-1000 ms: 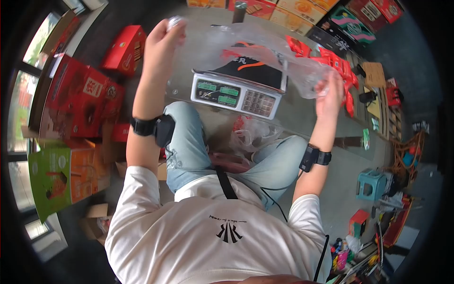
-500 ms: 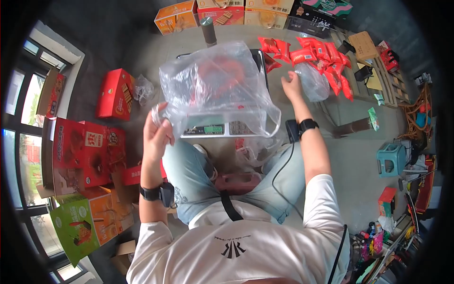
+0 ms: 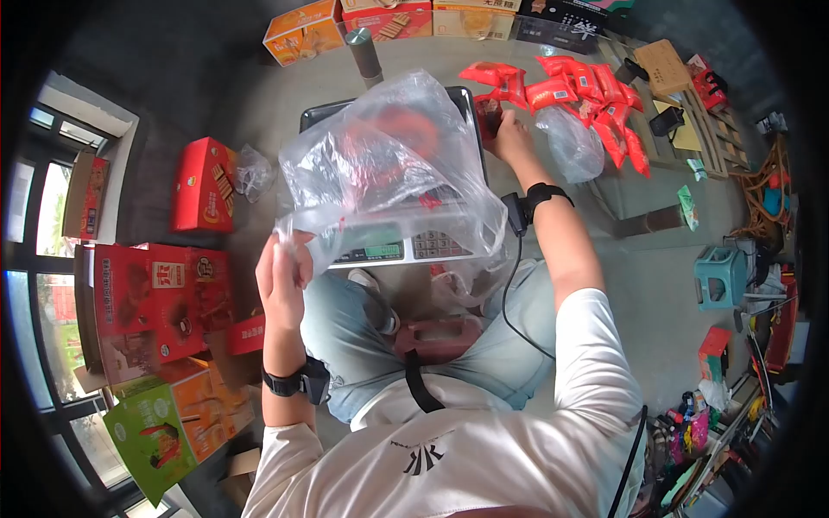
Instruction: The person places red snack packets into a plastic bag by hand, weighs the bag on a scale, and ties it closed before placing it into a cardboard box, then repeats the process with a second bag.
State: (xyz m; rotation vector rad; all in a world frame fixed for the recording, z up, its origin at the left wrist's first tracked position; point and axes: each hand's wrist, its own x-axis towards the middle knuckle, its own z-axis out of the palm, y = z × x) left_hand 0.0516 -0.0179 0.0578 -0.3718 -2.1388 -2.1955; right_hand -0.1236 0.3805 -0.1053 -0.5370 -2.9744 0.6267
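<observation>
My left hand (image 3: 283, 272) grips the edge of a clear plastic bag (image 3: 328, 177) at its lower left corner. The bag lies spread over a digital scale (image 3: 466, 247), with red shapes showing blurrily through the film. Beyond the scale's right edge, my right hand (image 3: 513, 140) has its fingers closed on a small red snack packet (image 3: 488, 116); the fingertips are partly hidden. Several more red packets (image 3: 561, 89) lie in a loose pile just past that hand. A second crumpled clear bag (image 3: 570, 147) sits right of it.
Snack boxes (image 3: 389, 19) line the table's far side, near a dark cylinder (image 3: 363, 53). On the left stand a red box (image 3: 204, 186), a crumpled bag (image 3: 255, 173) and large red cartons (image 3: 155, 298). A blue stool (image 3: 720, 278) is at the right.
My right hand has moved left and down from above the packets to the one beside the scale and closed on it. My left hand keeps its hold on the bag, slightly lower.
</observation>
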